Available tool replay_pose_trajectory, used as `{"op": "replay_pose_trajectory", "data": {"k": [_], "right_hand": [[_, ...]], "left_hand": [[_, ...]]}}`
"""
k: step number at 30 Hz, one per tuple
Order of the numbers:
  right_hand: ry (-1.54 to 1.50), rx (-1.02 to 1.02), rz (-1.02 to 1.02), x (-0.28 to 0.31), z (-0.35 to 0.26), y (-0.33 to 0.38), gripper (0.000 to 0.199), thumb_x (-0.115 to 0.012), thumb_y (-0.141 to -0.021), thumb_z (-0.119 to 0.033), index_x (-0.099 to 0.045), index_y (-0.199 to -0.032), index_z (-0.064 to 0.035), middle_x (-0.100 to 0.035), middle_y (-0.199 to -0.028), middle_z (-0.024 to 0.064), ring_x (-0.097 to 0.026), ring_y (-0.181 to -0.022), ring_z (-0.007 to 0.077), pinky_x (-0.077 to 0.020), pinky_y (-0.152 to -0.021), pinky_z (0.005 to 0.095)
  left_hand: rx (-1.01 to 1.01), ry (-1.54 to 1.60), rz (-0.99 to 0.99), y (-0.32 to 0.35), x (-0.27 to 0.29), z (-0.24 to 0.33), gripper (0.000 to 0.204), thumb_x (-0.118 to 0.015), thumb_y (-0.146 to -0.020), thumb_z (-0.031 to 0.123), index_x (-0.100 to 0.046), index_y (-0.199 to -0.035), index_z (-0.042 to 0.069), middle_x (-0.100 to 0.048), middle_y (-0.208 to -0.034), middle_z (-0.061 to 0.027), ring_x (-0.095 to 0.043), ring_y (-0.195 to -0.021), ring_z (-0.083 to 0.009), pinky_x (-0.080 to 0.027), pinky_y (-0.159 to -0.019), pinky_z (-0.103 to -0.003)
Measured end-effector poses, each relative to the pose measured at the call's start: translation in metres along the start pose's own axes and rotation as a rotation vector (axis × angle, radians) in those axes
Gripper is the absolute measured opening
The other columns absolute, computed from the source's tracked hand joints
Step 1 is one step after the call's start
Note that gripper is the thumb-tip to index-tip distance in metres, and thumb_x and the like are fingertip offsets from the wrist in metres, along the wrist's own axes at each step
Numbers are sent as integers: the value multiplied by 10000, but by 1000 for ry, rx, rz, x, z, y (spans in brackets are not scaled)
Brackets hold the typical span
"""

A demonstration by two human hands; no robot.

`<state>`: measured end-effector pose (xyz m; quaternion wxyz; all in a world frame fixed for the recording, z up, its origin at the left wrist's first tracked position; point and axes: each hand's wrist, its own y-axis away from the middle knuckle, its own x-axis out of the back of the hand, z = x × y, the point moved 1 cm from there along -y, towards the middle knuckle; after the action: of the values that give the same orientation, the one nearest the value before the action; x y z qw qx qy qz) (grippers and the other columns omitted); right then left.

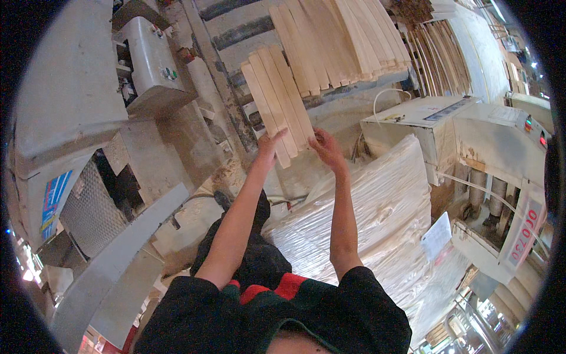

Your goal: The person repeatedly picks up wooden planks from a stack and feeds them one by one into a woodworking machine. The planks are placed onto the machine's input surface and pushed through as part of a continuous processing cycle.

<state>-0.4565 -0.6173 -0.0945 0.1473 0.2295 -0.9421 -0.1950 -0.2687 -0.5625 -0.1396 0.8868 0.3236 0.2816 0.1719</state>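
Small bundle of pale wood slats (pixel 278 100): about four flat strips side by side, long axis running up-left to down-right in the head view, near ends at the hands, far ends reaching toward the conveyor rollers (pixel 242 29).

Left hand (pixel 268 144): under the near-left corner of the bundle, fingers curled on the slat ends, thumb up against the face. Gripping the slats.

Right hand (pixel 325 146): at the near-right corner, fingers closed on the edge of the outermost slat. Gripping too. Both arms stretched out forward, bare forearms, black sleeves with a red stripe.

Just beyond the bundle, upper right: a larger stack of same-kind slats (pixel 339 38), fanned slightly, lying on the grey machine bed (pixel 354 88). Bundle and stack near each other; can't tell if they touch.

Left of the hands: grey metal machine housing (pixel 71 88) with a control box (pixel 150 59) carrying small buttons, and a perforated guard panel (pixel 85 203) lower down.

Right of the hands: white plastic-wrapped load (pixel 377 206), crumpled film, a paper sheet (pixel 436 236) on its right side. Behind it a white cabinet machine (pixel 471 127) with red and green buttons on top, and a white hose (pixel 386 97) looping up beside it.

Far upper right: more slats standing on edge (pixel 442 56).
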Motion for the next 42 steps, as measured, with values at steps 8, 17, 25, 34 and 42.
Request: {"op": "replay_pose_trajectory", "data": {"k": [8, 17, 25, 34, 42], "right_hand": [[-234, -27, -7, -9, 6, -20, 423, -659, -849, -231, -562, -1142, 58, -649, -976, 63, -585, -851, 104, -465, -759, 251], [-77, -71, -46, -9, 19, -22, 400, -676, -831, -213, -590, -1119, 51, -659, -948, 65, -582, -835, 95, -461, -753, 248], [-59, -97, -16, -31, 1, 24, 397, -679, -817, -248, -620, -1072, 50, -665, -937, 49, -566, -813, 99, -458, -746, 262], [-278, 13, 129, -113, -34, 166, 407, -661, -829, -220, -576, -1122, 49, -642, -1009, 58, -564, -871, 133, -448, -806, 279], [-193, -88, -63, -244, -24, 291, 370, -758, -753, -190, -610, -1031, 3, -636, -956, 33, -571, -861, 92, -472, -741, 275]], "left_hand": [[-39, 50, 32, 18, 8, -7, 392, -674, -834, 206, -554, -1141, -6, -631, -1064, -77, -612, -962, -184, -507, -797, -327], [-150, 18, 72, 14, 7, -9, 408, -684, -824, 268, -609, -1077, -44, -647, -1001, -86, -609, -875, -144, -482, -776, -286], [-353, -340, 153, 40, 16, -21, 440, -688, -810, 341, -616, -1073, -3, -670, -962, -98, -617, -863, -156, -484, -764, -306], [-266, -414, -28, 155, 75, -9, 359, -696, -804, 226, -603, -1055, -14, -663, -950, -88, -615, -828, -143, -492, -745, -303], [-387, -861, -254, 350, 179, 50, 322, -680, -824, 229, -595, -1024, -9, -650, -849, -85, -596, -760, -143, -492, -669, -312]]}}
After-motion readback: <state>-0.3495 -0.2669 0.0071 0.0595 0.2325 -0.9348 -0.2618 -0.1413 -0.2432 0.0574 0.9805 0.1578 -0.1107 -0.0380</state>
